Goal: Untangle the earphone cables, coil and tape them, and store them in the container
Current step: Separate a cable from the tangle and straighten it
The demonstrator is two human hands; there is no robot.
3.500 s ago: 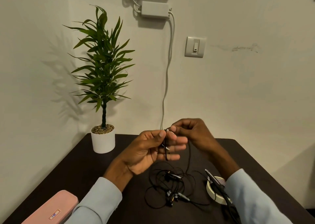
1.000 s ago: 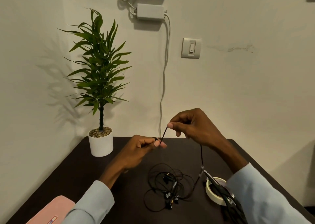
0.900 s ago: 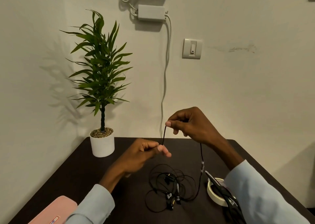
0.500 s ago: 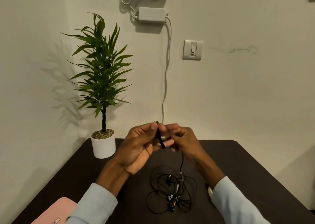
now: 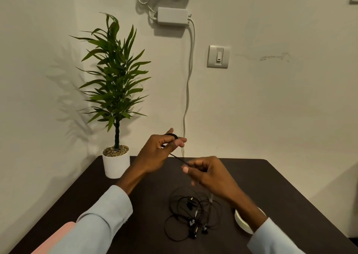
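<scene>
Head view: my left hand and right hand pinch limp, light cable taut, tangle at 6 o'clock.

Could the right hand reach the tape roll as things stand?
Probably yes, but not freely. The tape roll lies on the table directly under the right forearm, nothing between them. However, the right hand has its grip on the black cable, shared with the left hand.
</scene>
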